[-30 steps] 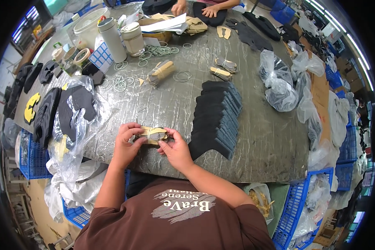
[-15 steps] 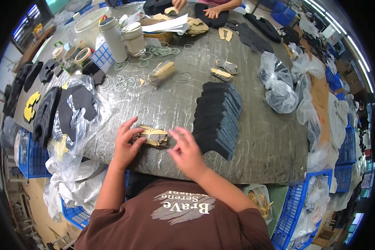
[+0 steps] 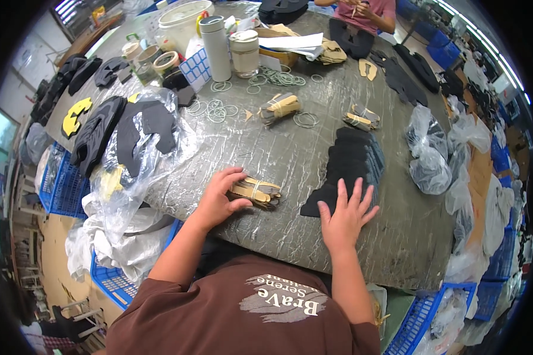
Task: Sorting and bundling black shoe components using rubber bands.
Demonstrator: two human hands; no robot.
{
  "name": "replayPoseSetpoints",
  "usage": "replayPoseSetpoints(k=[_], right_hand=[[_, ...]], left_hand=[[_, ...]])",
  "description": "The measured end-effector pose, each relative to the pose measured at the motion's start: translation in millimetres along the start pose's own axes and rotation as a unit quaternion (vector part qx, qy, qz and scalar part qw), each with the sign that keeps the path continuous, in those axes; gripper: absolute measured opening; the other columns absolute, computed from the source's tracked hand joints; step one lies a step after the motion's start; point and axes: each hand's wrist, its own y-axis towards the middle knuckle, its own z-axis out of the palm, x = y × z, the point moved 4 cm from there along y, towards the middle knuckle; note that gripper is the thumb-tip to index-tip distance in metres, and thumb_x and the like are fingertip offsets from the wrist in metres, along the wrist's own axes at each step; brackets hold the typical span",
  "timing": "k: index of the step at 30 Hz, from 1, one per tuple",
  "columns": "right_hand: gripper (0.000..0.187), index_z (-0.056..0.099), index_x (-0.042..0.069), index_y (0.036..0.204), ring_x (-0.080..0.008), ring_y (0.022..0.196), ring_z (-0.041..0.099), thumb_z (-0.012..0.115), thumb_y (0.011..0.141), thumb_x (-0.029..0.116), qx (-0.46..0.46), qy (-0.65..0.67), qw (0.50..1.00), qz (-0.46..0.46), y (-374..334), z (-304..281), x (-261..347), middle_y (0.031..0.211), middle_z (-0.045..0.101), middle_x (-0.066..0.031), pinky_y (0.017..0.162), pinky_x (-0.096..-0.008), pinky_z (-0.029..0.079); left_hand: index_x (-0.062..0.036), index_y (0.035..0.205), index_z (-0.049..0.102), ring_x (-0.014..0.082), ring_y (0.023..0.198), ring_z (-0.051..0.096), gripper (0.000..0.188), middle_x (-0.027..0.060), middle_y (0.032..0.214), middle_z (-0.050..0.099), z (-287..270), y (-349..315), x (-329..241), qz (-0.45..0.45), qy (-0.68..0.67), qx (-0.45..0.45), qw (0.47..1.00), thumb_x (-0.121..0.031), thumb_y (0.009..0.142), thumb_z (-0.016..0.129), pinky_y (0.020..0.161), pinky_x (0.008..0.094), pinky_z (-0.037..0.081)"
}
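A bundle of tan and grey cut pieces (image 3: 256, 190), bound around the middle with a rubber band, lies near the table's front edge. My left hand (image 3: 219, 198) grips its left end, with the thumb on the near side and the fingers on the far side. To the right, an overlapping row of black pieces with grey-blue edges (image 3: 346, 163) runs away from me. My right hand (image 3: 343, 219) is spread wide over the near end of that row; whether it touches is hard to tell. Farther off lie another banded bundle (image 3: 279, 107) and some small bundles (image 3: 361, 117).
Loose rubber bands (image 3: 278, 78) lie by a grey flask (image 3: 216, 50) and a lidded jar (image 3: 244, 53). Clear plastic bags (image 3: 429, 154) rest on the right. Black pieces on plastic (image 3: 142, 130) cover the left side. A co-worker (image 3: 367, 15) sits across the table.
My right hand has left the banded bundle and moved right to the black row, fingers spreading. My left hand stays at the bundle. The view has shifted; the co-worker's hands have lifted off the table.
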Motion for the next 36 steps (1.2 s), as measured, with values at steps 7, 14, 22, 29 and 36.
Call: replayPoseSetpoints(k=[7,14,22,29,36], right_hand=[[0.066,0.046,0.001,0.127,-0.0299,0.113,0.051,0.075,0.069,0.010,0.111,0.422,0.894,-0.103,3.6,29.1,71.0,0.122,0.050,-0.0176,0.092,-0.0363,0.044],[0.066,0.046,0.001,0.128,-0.0247,0.104,0.057,0.073,0.068,0.000,0.175,0.488,0.853,-0.059,2.9,51.1,85.2,0.117,0.055,-0.0146,0.090,-0.0335,0.046],[0.067,0.048,0.004,0.127,-0.0247,0.105,0.057,0.072,0.065,-0.004,0.094,0.488,0.864,-0.081,-3.3,54.9,78.3,0.113,0.058,-0.0134,0.092,-0.0327,0.044],[0.070,0.047,0.000,0.125,-0.0353,0.115,0.047,0.078,0.063,0.012,0.129,0.426,0.886,-0.128,12.3,30.6,87.5,0.126,0.047,-0.0193,0.097,-0.0396,0.039],[0.070,0.052,-0.005,0.119,-0.0362,0.109,0.049,0.078,0.062,0.027,0.242,0.214,0.930,-0.175,30.5,40.6,101.6,0.120,0.050,-0.0208,0.095,-0.0413,0.039]], left_hand=[[-0.0078,0.105,0.057,0.0314,0.112,0.049,0.054,0.0123,0.120,0.052,-0.3,-5.5,-6.7,0.034,-0.013,-0.005,0.999,-0.004,0.057,0.081,0.093,0.0384,0.043],[-0.0079,0.108,0.052,0.0319,0.114,0.048,0.058,0.0135,0.122,0.048,-0.8,-13.6,-3.6,0.026,-0.024,-0.017,0.999,-0.001,0.057,0.080,0.093,0.0387,0.044],[-0.0054,0.131,0.042,0.0315,0.121,0.044,0.083,0.0151,0.131,0.042,-6.1,-13.5,6.9,-0.046,-0.167,-0.015,0.985,-0.004,0.059,0.082,0.096,0.0372,0.045],[-0.0061,0.132,0.042,0.0298,0.115,0.050,0.081,0.0143,0.124,0.051,0.0,-11.1,-2.4,-0.039,-0.078,0.014,0.996,-0.004,0.061,0.080,0.094,0.0356,0.044],[-0.0060,0.128,0.045,0.0308,0.110,0.053,0.076,0.0141,0.118,0.054,6.8,-8.3,-4.2,0.008,-0.069,-0.025,0.997,-0.004,0.061,0.079,0.093,0.0357,0.045]])
